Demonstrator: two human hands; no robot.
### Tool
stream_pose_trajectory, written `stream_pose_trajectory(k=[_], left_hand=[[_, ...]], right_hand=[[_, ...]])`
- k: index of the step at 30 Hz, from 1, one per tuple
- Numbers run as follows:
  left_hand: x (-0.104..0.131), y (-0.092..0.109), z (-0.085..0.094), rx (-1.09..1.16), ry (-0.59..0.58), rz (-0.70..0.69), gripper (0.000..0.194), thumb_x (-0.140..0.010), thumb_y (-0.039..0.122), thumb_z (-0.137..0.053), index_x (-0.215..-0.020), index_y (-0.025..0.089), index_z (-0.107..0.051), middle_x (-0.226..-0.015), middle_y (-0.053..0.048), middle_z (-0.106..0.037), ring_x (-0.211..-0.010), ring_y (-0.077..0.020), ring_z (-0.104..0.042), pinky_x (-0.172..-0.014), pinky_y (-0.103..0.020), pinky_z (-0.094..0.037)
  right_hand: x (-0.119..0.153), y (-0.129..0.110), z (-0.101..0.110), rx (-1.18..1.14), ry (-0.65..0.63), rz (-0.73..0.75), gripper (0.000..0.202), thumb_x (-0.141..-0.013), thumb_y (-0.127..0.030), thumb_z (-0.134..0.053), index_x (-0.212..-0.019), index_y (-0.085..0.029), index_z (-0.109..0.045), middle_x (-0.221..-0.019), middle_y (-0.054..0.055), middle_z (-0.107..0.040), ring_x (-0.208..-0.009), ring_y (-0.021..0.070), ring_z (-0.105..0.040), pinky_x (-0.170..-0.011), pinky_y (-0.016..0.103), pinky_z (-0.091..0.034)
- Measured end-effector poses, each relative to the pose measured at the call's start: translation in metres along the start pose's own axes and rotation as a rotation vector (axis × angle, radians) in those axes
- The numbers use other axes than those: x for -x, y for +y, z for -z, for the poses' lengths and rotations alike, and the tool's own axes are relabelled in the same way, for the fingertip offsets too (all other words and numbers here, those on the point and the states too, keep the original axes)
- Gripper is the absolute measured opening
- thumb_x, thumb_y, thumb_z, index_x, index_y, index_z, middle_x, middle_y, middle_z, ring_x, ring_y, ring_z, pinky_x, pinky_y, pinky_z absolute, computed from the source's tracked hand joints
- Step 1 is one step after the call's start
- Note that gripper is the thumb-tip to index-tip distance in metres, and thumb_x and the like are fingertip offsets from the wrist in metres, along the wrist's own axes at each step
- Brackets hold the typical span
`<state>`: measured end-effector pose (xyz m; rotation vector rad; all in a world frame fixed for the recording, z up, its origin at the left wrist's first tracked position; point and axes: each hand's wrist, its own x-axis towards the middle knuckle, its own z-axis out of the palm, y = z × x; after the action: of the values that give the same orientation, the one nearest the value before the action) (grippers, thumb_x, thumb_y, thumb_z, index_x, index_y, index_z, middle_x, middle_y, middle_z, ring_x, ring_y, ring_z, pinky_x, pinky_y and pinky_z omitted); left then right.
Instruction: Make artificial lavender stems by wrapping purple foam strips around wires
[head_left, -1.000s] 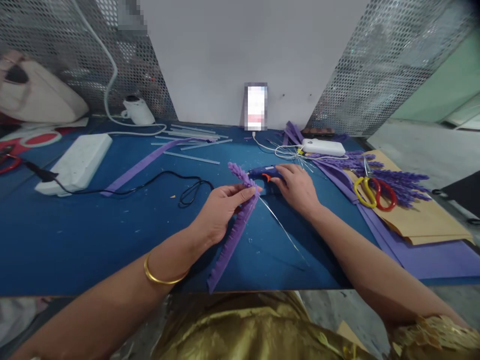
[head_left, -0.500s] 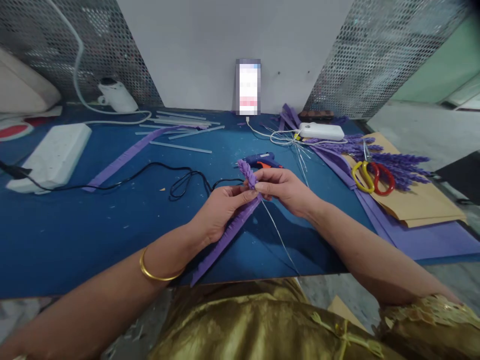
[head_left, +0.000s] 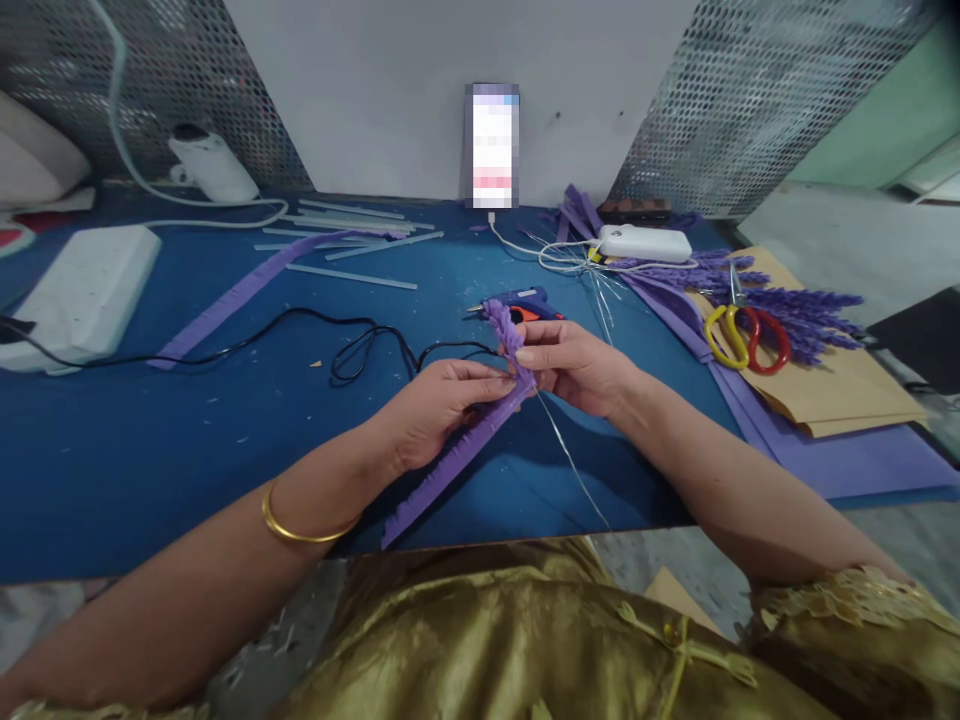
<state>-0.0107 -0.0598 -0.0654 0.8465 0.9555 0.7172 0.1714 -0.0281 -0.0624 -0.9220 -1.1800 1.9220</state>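
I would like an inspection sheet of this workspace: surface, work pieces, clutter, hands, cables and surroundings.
Surface: blue flat tabletop, small pale scraps scattered on it.
Job's things: purple fringed paper-like strip; thin silver wire trailing toward the near edge; blue-and-orange glue gun lying just behind.
Clutter: slim translucent glue sticks, loose; scissors with yellow and red handles near brown paper sheets.
Hands: left hand pinches the strip; right hand holds its coiled upper part.
Cables: looped black cable from box-shaped white power strip; thin white cable at upright phone.
Surroundings: plain pale board and perforated grey panels behind.
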Motion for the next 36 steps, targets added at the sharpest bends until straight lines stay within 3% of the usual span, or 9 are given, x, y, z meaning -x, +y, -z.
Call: stream_pose_trajectory(k=[8, 14, 23, 32, 36], left_hand=[[0.000, -0.004, -0.003, -0.064, 0.011, 0.013, 0.013, -0.063, 0.026, -0.082, -0.068, 0.015, -0.077, -0.069, -0.006, -0.073, -0.060, -0.0128, -0.060, -0.066, -0.026, -0.045], [0.000, -0.005, -0.004, -0.023, -0.009, -0.001, 0.018, -0.060, 0.028, -0.084, -0.069, 0.014, -0.077, -0.069, -0.006, -0.073, -0.064, -0.0133, -0.062, -0.067, -0.024, -0.047], [0.000, -0.004, -0.006, -0.014, 0.064, 0.026, 0.014, -0.059, 0.022, -0.082, -0.069, 0.014, -0.078, -0.063, -0.004, -0.071, -0.052, -0.0101, -0.057, -0.054, -0.022, -0.042], [-0.001, -0.009, -0.005, -0.100, 0.099, -0.060, 0.018, -0.061, 0.026, -0.083, -0.077, 0.016, -0.081, -0.082, -0.008, -0.078, -0.071, -0.0152, -0.067, -0.072, -0.025, -0.049], [-0.001, -0.007, -0.006, -0.087, 0.118, -0.060, 0.017, -0.062, 0.026, -0.082, -0.077, 0.016, -0.081, -0.076, -0.007, -0.077, -0.067, -0.0134, -0.065, -0.067, -0.022, -0.047]], right_hand=[[0.002, 0.002, -0.005, 0.155, -0.045, 0.024, 0.029, -0.058, -0.027, -0.086, -0.068, -0.016, -0.061, -0.059, -0.005, -0.056, -0.052, 0.0076, -0.048, -0.051, 0.022, -0.038], [0.003, 0.004, -0.008, 0.240, -0.028, 0.099, 0.032, -0.063, -0.028, -0.085, -0.065, -0.017, -0.055, -0.058, -0.006, -0.052, -0.053, 0.0079, -0.044, -0.051, 0.023, -0.034], [0.002, 0.004, -0.007, 0.244, -0.003, 0.128, 0.030, -0.066, -0.026, -0.082, -0.069, -0.018, -0.053, -0.061, -0.007, -0.051, -0.056, 0.0085, -0.045, -0.054, 0.023, -0.035], [0.000, 0.013, -0.013, 0.204, 0.050, 0.166, 0.037, -0.067, -0.029, -0.083, -0.065, -0.019, -0.048, -0.057, -0.007, -0.047, -0.054, 0.0084, -0.043, -0.052, 0.023, -0.033], [0.000, 0.012, -0.012, 0.189, 0.060, 0.164, 0.035, -0.068, -0.031, -0.083, -0.066, -0.018, -0.050, -0.058, -0.007, -0.047, -0.054, 0.0076, -0.042, -0.052, 0.023, -0.032]])
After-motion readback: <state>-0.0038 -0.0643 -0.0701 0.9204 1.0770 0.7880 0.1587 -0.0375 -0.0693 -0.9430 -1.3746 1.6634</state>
